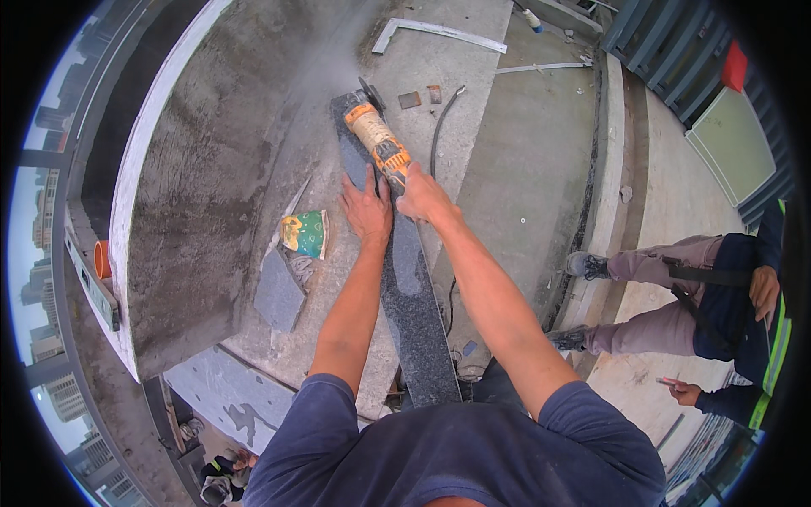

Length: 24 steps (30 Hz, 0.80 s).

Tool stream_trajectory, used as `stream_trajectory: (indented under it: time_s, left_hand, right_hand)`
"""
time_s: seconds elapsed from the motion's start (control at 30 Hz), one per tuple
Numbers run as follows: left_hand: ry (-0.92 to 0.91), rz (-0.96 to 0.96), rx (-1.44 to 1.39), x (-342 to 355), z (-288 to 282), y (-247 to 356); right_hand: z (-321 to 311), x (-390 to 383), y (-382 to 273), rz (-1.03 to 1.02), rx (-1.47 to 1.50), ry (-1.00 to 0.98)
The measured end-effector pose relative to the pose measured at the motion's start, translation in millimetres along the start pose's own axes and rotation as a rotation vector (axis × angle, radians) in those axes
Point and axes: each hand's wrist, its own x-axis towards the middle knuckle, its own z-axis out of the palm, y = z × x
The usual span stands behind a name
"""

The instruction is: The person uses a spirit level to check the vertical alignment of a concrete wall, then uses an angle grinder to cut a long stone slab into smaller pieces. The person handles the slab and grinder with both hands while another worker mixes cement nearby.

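Mid-cut on a long dark slab [414, 304], laid lengthwise over the grey concrete counter [211, 169] and running away from the body. Right hand [422, 196] closed around the grip of an orange grinder [376, 139], disc at the slab's far end, dust [329, 59] rising off the contact. Left hand [366, 211] flat and open, palm down on the slab just beside the grinder, pinning it. Cord [439, 127] curving off past the tool toward the far side. Smaller dark offcut [277, 296] and a crumpled green-and-yellow bag [306, 233] left of the slab, apart from it.

Judged step: trimming or grinding the far end, cut under way, not finished. Next move likely calling for steady downward pressure from the left hand, fingers kept clear of the disc, slow even feed along the line, cord kept behind the tool.

Off to the right, a seated person [693, 296] on the floor, well apart.
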Motion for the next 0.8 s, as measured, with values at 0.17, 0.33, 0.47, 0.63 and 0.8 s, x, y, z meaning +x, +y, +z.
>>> stream_trajectory:
  time_s: [0.17,0.33,0.47,0.63,0.8]
  left_hand:
    - [0.002,0.009,0.009,0,1,-3]
    - [-0.007,0.021,0.017,1,-2,2]
    - [0.013,0.019,-0.002,1,-2,-3]
    - [-0.06,-0.024,-0.009,0,-12,-5]
    - [-0.261,-0.063,-0.087,-88,-60,37]
  right_hand:
    - [7,4,7,-0.033,0.013,0.029]
    - [12,-1,12,-0.081,-0.033,0.101]
    - [-1,-24,11,0.014,0.033,0.027]
    - [16,-80,49,-0.076,0.234,0.204]
    - [24,-165,112,0.099,0.308,0.298]
